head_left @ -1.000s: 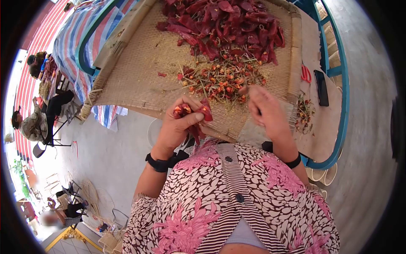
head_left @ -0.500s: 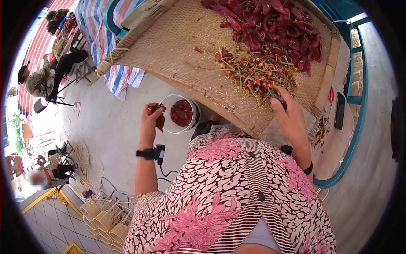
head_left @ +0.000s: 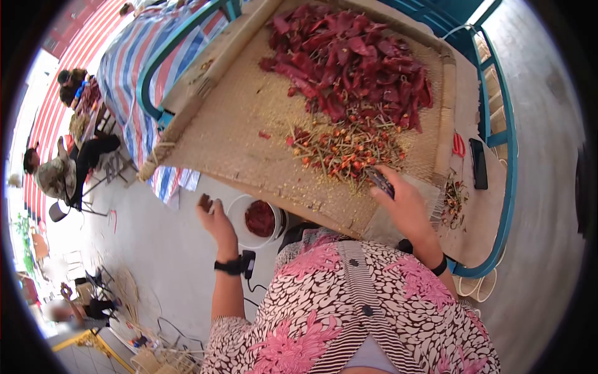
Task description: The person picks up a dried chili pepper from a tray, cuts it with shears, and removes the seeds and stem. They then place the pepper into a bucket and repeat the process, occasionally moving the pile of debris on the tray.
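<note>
My left hand [head_left: 215,219] is empty, its fingers apart, just left of a white bucket [head_left: 233,215]. Inside the bucket lie dark red dried chili peppers [head_left: 260,218]. My right hand [head_left: 405,202] grips a narrow dark tool [head_left: 381,182] at the front right of a woven tray [head_left: 230,131]; its exact kind is hard to make out. The tool's tip points at a pile of cut stems and orange-red pepper tops [head_left: 349,153]. Behind that pile is a big heap of dried red chilies [head_left: 355,62]. Pale seeds are scattered over the tray.
Right of the tray are red-handled scissors [head_left: 459,144], a black phone [head_left: 478,163] and a few stem scraps [head_left: 453,201]. A teal metal frame [head_left: 507,187] borders this side. Striped cloth [head_left: 134,81] hangs at left, and several people sit farther off.
My left hand has let go of the chilies it held and has opened beside the bucket. My right hand still holds the dark tool by the stems. The view has shifted.
</note>
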Demonstrator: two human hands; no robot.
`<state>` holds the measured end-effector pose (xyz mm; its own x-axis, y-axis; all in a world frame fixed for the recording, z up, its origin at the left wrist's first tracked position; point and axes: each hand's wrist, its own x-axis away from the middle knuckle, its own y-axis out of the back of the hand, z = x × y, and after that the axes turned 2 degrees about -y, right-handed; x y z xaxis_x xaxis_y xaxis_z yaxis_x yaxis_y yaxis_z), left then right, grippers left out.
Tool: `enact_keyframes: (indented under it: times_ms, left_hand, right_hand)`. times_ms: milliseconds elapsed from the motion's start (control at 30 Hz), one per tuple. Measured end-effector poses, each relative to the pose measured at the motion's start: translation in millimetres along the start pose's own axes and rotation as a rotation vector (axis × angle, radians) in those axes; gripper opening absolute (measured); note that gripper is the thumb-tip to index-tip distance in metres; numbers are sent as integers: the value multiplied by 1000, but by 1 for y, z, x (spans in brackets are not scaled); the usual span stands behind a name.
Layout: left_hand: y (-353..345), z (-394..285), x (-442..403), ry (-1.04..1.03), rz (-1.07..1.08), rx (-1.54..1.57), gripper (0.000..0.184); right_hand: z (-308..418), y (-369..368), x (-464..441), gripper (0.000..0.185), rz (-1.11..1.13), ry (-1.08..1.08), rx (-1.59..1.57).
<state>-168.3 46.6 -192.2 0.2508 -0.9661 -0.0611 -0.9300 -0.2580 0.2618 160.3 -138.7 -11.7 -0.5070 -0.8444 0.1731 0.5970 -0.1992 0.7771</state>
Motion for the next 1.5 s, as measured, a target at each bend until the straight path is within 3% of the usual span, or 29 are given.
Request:
enact_keyframes:
  times_ms: [33,133,167,233,300,367,433,500,667,800,967,1167,1267,1367,1500]
  left_hand:
    - [1,-53,3,-111,-15,13,37]
    - [0,-166,1,-387,343,-53,30]
    - [-7,-200,4,-378,492,-95,25]
    - [-29,-234,-2,-561,820,-225,31]
    - [-69,-250,-4,-761,1013,-308,33]
    - [-116,-246,-8,-880,1102,-416,34]
    - [-170,-218,-19,-1089,1059,-508,35]
    - [-205,-206,-22,-1164,1011,-478,39]
    - [-244,-179,-32,-1334,1040,-554,42]
    - [-240,-180,-32,-1340,996,-642,39]
    - [-224,-205,-26,-1407,738,-386,35]
    - [-170,-228,-5,-777,1085,-88,37]
    - [-148,-228,9,-807,1111,-84,39]
    - [-133,-230,28,-753,1065,-54,38]
    - [-128,-226,45,-1029,991,-109,36]
  right_hand:
    - [-2,0,0,48,9,1,11]
    - [0,-1,-1,47,60,5,19]
    - [1,-1,-1,47,68,13,16]
    - [5,-2,-1,46,71,47,-17]
    - [5,-3,0,46,64,86,-28]
    - [2,-5,2,46,44,130,-17]
    - [2,-7,2,45,64,148,-11]
    - [4,-5,6,44,81,165,-8]
    - [8,-1,10,45,89,180,-37]
    - [4,-4,12,43,47,162,-46]
    - [-8,-9,9,36,9,127,121]
    - [-10,-10,3,31,-144,217,254]
    - [4,-4,-3,29,-350,315,-15]
    - [27,6,-5,31,-288,186,-360]
    - [33,-7,-24,31,-185,38,-786]
